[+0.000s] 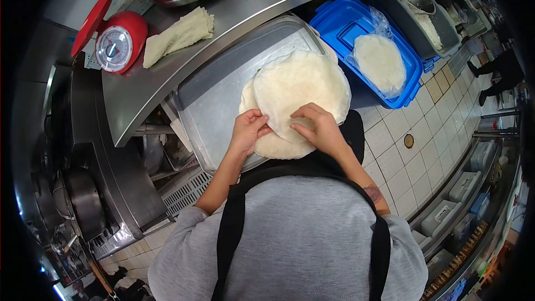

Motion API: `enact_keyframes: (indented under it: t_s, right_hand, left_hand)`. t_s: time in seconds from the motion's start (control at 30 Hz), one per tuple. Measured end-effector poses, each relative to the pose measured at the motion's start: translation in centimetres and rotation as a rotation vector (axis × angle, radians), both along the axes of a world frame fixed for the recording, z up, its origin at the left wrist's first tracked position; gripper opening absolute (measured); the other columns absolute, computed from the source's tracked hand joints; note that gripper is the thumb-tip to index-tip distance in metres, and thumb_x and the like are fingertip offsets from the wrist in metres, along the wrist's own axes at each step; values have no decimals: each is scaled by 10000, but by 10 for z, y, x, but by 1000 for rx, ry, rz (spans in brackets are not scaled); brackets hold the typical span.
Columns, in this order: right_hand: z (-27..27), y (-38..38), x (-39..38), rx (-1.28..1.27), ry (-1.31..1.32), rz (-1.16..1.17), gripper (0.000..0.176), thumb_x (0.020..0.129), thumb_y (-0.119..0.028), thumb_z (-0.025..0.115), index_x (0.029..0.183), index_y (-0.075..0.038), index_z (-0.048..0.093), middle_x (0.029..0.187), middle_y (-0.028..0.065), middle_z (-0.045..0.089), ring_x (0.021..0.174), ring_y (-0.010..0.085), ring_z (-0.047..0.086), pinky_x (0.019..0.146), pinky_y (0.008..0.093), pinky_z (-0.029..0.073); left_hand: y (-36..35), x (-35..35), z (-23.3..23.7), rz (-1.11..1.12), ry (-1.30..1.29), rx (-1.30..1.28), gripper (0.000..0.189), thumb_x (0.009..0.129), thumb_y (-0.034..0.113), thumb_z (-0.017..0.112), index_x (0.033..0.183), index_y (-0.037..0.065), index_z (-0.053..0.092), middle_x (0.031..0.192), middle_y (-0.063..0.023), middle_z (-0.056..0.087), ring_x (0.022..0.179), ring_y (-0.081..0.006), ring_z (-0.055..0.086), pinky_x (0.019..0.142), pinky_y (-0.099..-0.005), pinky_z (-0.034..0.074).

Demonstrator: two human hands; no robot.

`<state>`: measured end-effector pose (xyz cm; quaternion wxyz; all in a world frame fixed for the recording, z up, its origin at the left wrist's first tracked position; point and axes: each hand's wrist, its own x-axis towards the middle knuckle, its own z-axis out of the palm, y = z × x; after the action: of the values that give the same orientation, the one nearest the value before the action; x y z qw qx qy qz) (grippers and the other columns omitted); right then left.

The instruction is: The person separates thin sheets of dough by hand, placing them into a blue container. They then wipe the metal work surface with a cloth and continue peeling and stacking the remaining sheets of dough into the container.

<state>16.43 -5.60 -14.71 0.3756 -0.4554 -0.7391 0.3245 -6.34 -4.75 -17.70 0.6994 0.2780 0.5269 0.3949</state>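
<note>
Two flat round sheets of dough lie overlapping at the near right part of a large metal tray (214, 97). The upper dough sheet (301, 86) covers most of the lower dough sheet (281, 147), which shows along the left and near edges. My left hand (251, 129) pinches the near left edge of the upper sheet between thumb and fingers. Over the near part of the upper sheet is my right hand (319, 127), its fingers curved and its thumb apart from them, with nothing seen between them.
A blue lid (340, 17) holds another round dough sheet (380, 62) on plastic. On the steel counter (234, 3) are a red scale (115, 47) and a folded cloth (179, 36). A grey bin (446, 33) holds a metal bowl. Another person's legs (496, 72) show at far right.
</note>
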Motion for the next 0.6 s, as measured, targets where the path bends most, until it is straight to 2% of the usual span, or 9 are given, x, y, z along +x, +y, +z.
enact_keyframes:
  t_s: [0.03,0.13,0.17,0.27,0.43,0.6]
  right_hand:
    - [-1,0,-8,9,32,-24,279,758,-210,778,948,-38,667,881,100,670,815,260,663,729,340,521]
    - [-1,-2,-30,-233,199,-54,246,773,-146,768,939,-2,658,903,122,685,811,211,683,717,306,535]
    - [1,-2,-34,-240,231,-104,205,787,-113,758,918,16,666,849,129,700,733,172,685,675,283,545]
    - [-2,3,-30,-328,240,-178,176,806,-116,742,893,21,675,784,117,702,649,165,668,646,278,547]
    - [-1,1,-22,-287,200,-155,148,853,-113,684,877,32,669,742,129,693,601,162,650,597,281,524]
    - [8,-1,-23,-274,156,-163,127,883,-97,630,886,30,637,732,146,664,610,197,638,586,302,499]
  left_hand:
    - [0,3,0,16,-22,10,111,921,34,592,1029,18,570,929,-64,642,883,-158,645,788,-304,563]
    - [-1,14,1,18,-161,79,124,906,9,603,1027,11,575,938,-68,645,873,-148,639,800,-293,562]
    - [-1,18,3,19,-192,107,131,898,1,613,1025,3,581,942,-71,649,867,-146,644,805,-285,564]
    - [0,25,11,6,-232,185,154,879,-26,632,1027,-17,593,949,-78,656,853,-142,653,813,-269,567]
    - [5,26,11,-67,-106,209,178,864,-52,638,1035,-28,593,952,-88,656,853,-139,652,794,-270,572]
    - [5,31,15,-53,-127,239,128,866,-37,640,965,14,578,903,-59,642,816,-127,639,775,-291,574]
